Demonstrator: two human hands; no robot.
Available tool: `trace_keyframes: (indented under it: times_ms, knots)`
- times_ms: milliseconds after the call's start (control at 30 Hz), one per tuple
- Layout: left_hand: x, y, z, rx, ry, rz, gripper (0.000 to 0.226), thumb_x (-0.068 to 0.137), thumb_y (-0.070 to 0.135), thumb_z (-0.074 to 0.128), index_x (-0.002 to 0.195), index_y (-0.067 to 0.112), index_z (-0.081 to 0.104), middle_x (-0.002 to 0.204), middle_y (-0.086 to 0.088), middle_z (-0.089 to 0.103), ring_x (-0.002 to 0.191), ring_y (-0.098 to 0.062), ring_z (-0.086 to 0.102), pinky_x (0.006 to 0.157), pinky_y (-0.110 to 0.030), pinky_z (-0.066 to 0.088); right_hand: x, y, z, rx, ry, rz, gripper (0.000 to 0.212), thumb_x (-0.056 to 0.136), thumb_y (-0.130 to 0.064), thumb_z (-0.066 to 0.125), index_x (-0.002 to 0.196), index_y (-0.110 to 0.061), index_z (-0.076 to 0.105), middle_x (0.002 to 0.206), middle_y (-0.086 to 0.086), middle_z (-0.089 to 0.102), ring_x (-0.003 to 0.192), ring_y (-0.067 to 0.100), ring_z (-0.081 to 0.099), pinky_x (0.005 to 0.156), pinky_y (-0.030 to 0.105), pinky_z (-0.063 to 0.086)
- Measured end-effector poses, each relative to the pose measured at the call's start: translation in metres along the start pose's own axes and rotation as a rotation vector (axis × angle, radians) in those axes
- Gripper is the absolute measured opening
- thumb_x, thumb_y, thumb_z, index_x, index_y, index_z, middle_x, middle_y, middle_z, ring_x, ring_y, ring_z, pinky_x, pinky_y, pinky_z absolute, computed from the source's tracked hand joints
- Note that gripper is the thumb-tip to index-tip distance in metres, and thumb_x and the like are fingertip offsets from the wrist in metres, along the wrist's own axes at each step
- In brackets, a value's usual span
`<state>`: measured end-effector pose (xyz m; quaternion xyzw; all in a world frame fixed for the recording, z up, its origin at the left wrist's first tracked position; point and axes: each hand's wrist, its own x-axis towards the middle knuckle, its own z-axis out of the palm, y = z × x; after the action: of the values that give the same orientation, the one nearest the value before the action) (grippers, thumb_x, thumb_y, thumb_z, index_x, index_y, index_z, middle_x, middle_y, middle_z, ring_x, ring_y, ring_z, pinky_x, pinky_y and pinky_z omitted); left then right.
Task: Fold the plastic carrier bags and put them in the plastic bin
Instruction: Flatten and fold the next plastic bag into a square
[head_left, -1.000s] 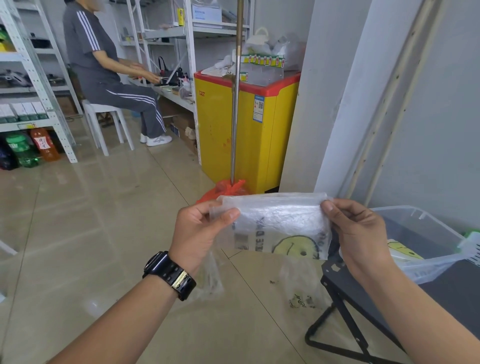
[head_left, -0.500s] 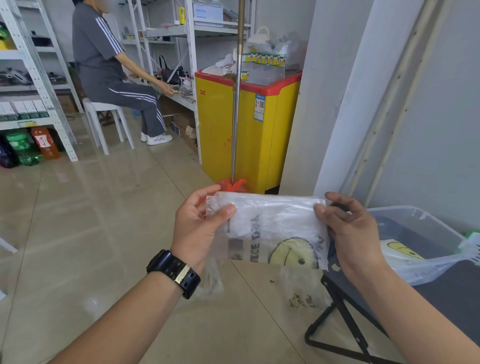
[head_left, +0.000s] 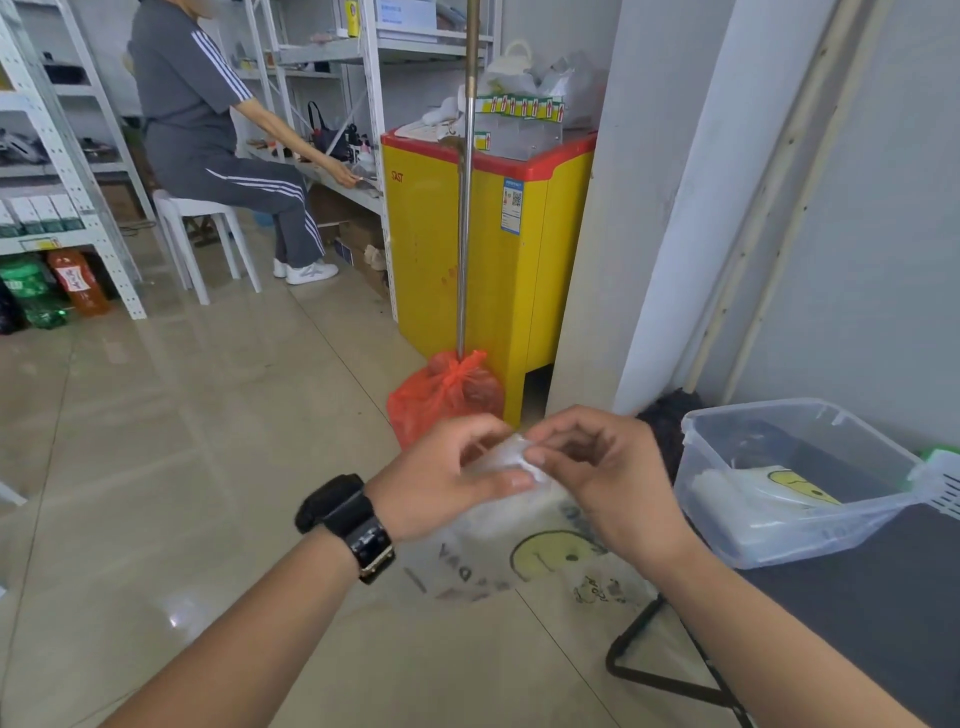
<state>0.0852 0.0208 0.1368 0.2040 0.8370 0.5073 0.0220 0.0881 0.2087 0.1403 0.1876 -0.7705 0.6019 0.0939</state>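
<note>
A clear plastic carrier bag (head_left: 524, 545) with a yellow smiley face hangs in front of me. My left hand (head_left: 441, 475), with a black watch on its wrist, and my right hand (head_left: 610, 475) pinch its top edge together at the middle. The bag's lower part droops, blurred, below both hands. To the right, a clear plastic bin (head_left: 737, 530) stands on a dark table (head_left: 857, 613). Inside the bin lies a folded smiley bag (head_left: 779, 488).
A red tied bag (head_left: 441, 397) sits on the tiled floor at the foot of a metal pole (head_left: 465, 218), beside a yellow chest (head_left: 441, 249). A seated person (head_left: 208, 156) works at white shelves at the back left. A grey wall rises on the right.
My hands, held apart with the bag's top edge stretched between them, have come together at the middle. The bag has dropped lower and now hangs below my hands.
</note>
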Motion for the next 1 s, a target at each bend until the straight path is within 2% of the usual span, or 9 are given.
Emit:
trace_keyframes:
  times_ms: [67,167,267,333,500,667,767,900,1000]
  knots:
    - [0.003,0.001,0.013,-0.032,0.070,0.065,0.019,0.083,0.028,0.075,0.081,0.012,0.065,0.067,0.012,0.054,0.061,-0.003,0.047,0.059,-0.022,0.037,-0.001,-0.002,0.006,0.002,0.002,-0.018,0.017,0.081,-0.005,0.078,0.094,-0.014,0.071,0.078,0.005,0.075,0.071,0.019,0.071,0.067,0.029,0.056]
    - [0.004,-0.004,0.012,-0.030,0.234,0.119,0.017,0.085,0.028,0.072,0.079,0.012,0.069,0.063,0.005,0.055,0.060,-0.004,0.047,0.057,-0.024,0.037,0.000,0.000,-0.001,-0.059,-0.043,0.032,0.034,0.081,-0.023,0.081,0.109,-0.024,0.063,0.085,0.000,0.074,0.079,0.015,0.069,0.071,0.034,0.057]
    - [0.003,-0.006,0.002,-0.101,0.352,0.107,0.013,0.085,0.017,0.071,0.074,0.019,0.065,0.065,0.011,0.064,0.060,-0.002,0.055,0.059,-0.021,0.042,0.000,0.010,-0.010,-0.183,-0.104,0.097,0.017,0.085,-0.026,0.077,0.101,-0.025,0.069,0.088,-0.002,0.073,0.082,0.017,0.069,0.079,0.045,0.058]
    - [0.002,-0.009,-0.003,-0.164,0.327,0.089,0.012,0.081,0.022,0.075,0.080,0.020,0.064,0.070,0.010,0.066,0.065,-0.004,0.058,0.062,-0.020,0.044,0.000,0.016,-0.015,-0.153,-0.102,0.117,0.004,0.089,-0.019,0.074,0.092,-0.020,0.073,0.084,0.004,0.075,0.078,0.023,0.071,0.080,0.051,0.057]
    - [0.000,-0.012,-0.001,-0.098,0.201,0.118,0.036,0.083,0.046,0.062,0.092,0.011,0.060,0.081,-0.004,0.063,0.075,-0.015,0.058,0.072,-0.029,0.045,0.000,0.018,-0.017,-0.149,-0.132,0.096,0.004,0.089,-0.012,0.073,0.090,-0.016,0.074,0.082,0.006,0.075,0.079,0.022,0.071,0.080,0.045,0.058]
    - [0.001,-0.010,0.004,-0.042,0.293,0.152,0.028,0.094,0.038,0.050,0.087,0.011,0.051,0.067,0.018,0.048,0.062,0.002,0.042,0.061,-0.014,0.035,-0.001,0.012,-0.018,-0.042,-0.142,0.017,0.017,0.090,-0.007,0.071,0.103,-0.012,0.063,0.091,0.007,0.073,0.080,0.025,0.069,0.072,0.034,0.059]
    - [0.001,-0.010,0.002,-0.043,0.272,0.135,0.025,0.093,0.040,0.049,0.089,0.016,0.051,0.071,0.016,0.051,0.065,0.000,0.047,0.062,-0.013,0.039,-0.003,0.010,-0.020,-0.011,-0.214,-0.024,0.013,0.088,-0.004,0.072,0.097,-0.007,0.064,0.094,0.013,0.068,0.081,0.030,0.066,0.069,0.039,0.059]
    - [-0.001,-0.007,0.008,-0.017,0.215,0.145,0.029,0.091,0.044,0.049,0.090,0.015,0.052,0.074,0.016,0.054,0.068,0.000,0.050,0.064,-0.013,0.041,-0.005,0.011,-0.019,-0.026,-0.292,-0.061,0.021,0.087,-0.005,0.074,0.104,-0.008,0.065,0.098,0.009,0.067,0.089,0.024,0.064,0.070,0.034,0.056]
    - [0.000,-0.005,0.006,0.013,0.307,0.159,0.024,0.091,0.044,0.051,0.090,0.020,0.054,0.077,0.014,0.056,0.069,0.005,0.053,0.065,-0.011,0.040,-0.003,0.016,-0.021,-0.126,-0.291,-0.093,0.015,0.088,-0.014,0.075,0.098,-0.008,0.067,0.094,0.009,0.065,0.085,0.022,0.060,0.074,0.036,0.050]
